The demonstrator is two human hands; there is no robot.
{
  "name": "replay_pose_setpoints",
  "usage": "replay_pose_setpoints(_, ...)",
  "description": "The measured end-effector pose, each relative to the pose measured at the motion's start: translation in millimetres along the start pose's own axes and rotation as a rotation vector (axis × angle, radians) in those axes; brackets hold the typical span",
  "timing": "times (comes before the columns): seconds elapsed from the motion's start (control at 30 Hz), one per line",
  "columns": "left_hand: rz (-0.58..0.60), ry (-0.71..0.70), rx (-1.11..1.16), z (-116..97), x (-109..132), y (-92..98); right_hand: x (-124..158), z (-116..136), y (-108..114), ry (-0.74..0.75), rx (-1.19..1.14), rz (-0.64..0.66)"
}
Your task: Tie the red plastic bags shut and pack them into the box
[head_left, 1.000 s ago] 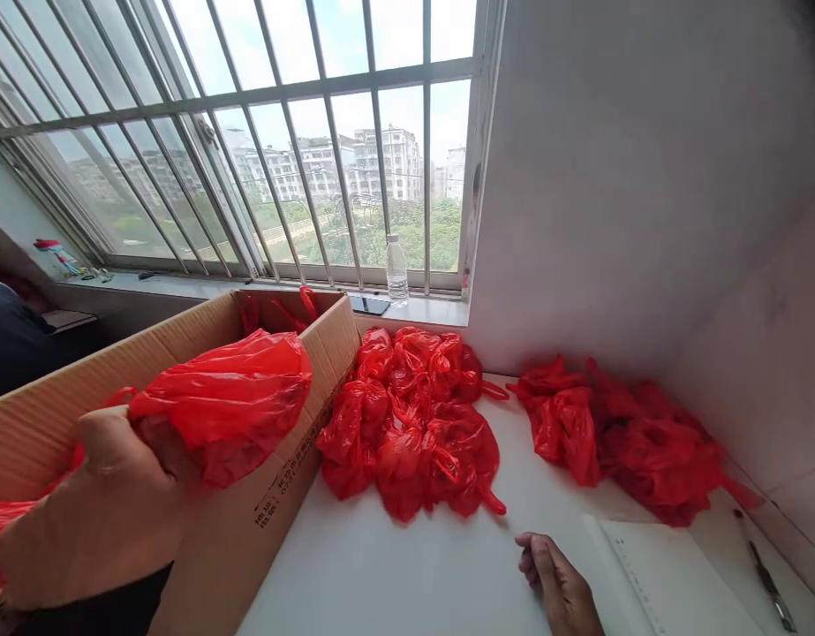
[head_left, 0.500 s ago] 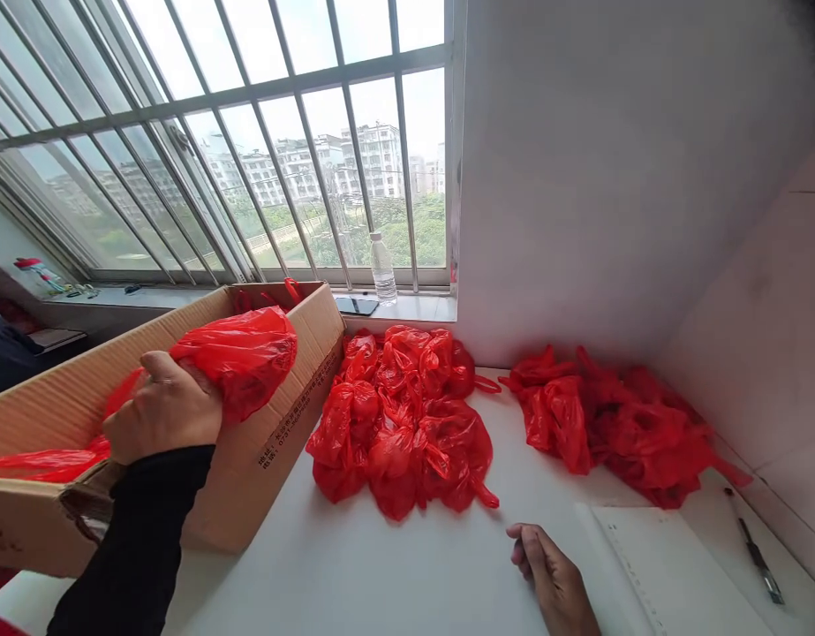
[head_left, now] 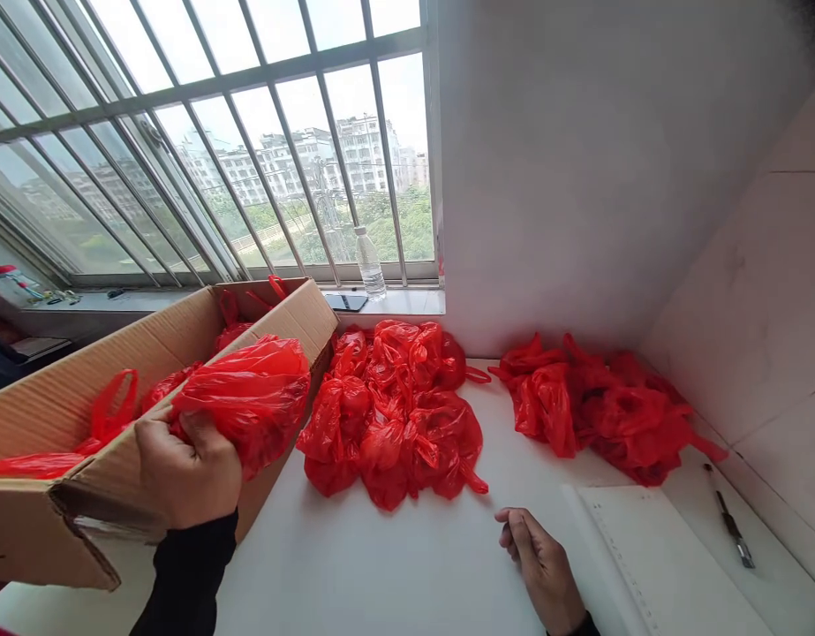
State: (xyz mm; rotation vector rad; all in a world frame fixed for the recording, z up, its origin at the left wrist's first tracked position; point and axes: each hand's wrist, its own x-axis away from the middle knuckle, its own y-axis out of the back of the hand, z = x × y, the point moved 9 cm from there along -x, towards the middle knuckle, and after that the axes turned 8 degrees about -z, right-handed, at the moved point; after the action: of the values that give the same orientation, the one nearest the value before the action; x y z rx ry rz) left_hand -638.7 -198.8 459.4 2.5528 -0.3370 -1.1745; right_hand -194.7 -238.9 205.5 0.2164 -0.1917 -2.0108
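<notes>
My left hand (head_left: 188, 468) grips the gathered neck of a filled red plastic bag (head_left: 252, 397), held up in front of the long side of a cardboard box (head_left: 294, 322). What the bag contains is hidden. More red bags lie inside the box, one with a handle loop (head_left: 116, 406) standing up. A cluster of knotted red bags (head_left: 394, 442) sits on the white table (head_left: 381, 574), right of the held bag. My right hand (head_left: 536, 561) hovers low over or rests on the table, fingers curled in, with nothing visible in them.
Crumpled red bags (head_left: 599, 415) lie against the wall at the right. Before them are a white notepad (head_left: 672, 565) and a pen (head_left: 731, 526). A water bottle (head_left: 369, 265) and a phone (head_left: 347, 303) rest on the sill of the barred window.
My left hand has brought the red bag rightward and down, from over the box opening to outside its near side. My right hand stays curled; the view has shifted slightly.
</notes>
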Motion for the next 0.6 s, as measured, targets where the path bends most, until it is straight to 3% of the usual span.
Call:
replay_pose_setpoints(0.17,-0.139,0.011,0.137,-21,16,-1.0,-1,-2,0,-0.001,0.002,0.004)
replay_pose_setpoints(0.27,0.062,-0.045,0.157,-33,49,-43.2,-1,-4,-1,0.002,-0.002,0.014)
replay_pose_setpoints(0.4,0.461,-0.244,0.209,-53,136,-107.1,-2,-5,-1,0.006,0.001,0.006)
replay_pose_setpoints(0.5,0.548,-0.497,0.200,-76,201,-116.5,-3,-5,-1,0.005,-0.005,-0.001)
replay_pose_setpoints(0.6,0.577,-0.756,0.133,-92,242,-119.1,-4,-5,-3,-0.002,0.010,0.023)
